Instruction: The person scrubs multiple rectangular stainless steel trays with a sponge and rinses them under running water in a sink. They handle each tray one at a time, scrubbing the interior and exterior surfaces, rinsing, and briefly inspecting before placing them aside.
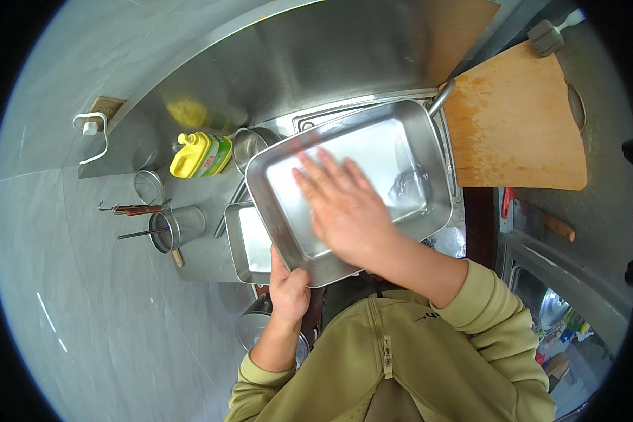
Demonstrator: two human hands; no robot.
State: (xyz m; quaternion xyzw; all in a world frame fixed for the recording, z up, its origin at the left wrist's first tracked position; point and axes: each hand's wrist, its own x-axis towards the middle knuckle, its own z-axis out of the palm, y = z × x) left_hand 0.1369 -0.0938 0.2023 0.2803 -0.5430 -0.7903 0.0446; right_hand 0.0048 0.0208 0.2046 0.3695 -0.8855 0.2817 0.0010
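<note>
A large rectangular steel pan (415, 148) is tilted over the sink area, with a small patch of water inside at its right side. My left hand (288, 299) grips the pan's near left corner. My right hand (350, 214) is spread over the inside bottom of the pan, fingers apart and blurred by motion; whether it touches the metal is not clear. A second steel tray (246, 243) lies partly hidden under the pan's left side. A metal tap (439, 98) shows beside the pan's far right corner.
A yellow jug (191, 159) and steel pots (248, 144) stand at the back left, near a utensil holder (186, 228). A wooden board (513, 123), a brush (545, 36) and a wooden-handled knife (559, 227) are at the right. A steel backsplash (309, 53) runs along the back.
</note>
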